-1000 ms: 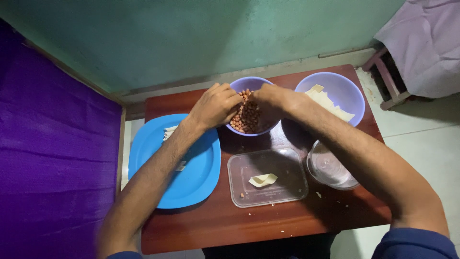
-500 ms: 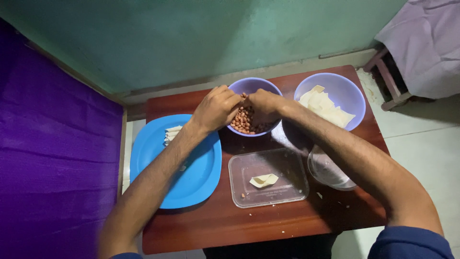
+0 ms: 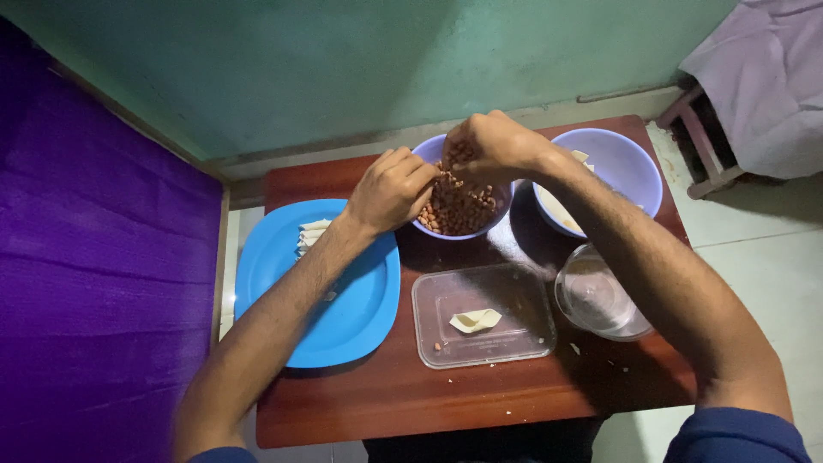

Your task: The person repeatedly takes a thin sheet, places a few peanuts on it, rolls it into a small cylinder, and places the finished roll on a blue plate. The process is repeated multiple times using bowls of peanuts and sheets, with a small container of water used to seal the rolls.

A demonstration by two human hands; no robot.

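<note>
Past the near clear tray (image 3: 483,315) and blue plate (image 3: 321,287), both hands, left hand (image 3: 393,189) and right hand (image 3: 489,144), pinch peanuts over the far bowl (image 3: 463,201), where loose nuts could slip and scatter across the table (image 3: 386,399).

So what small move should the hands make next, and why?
Probably lift the right hand clear of the bowl of peanuts towards the clear tray: its fingers look pinched over the nuts, and a folded wrapper waits there.

No packages, labels, signs, screens visible.
</note>
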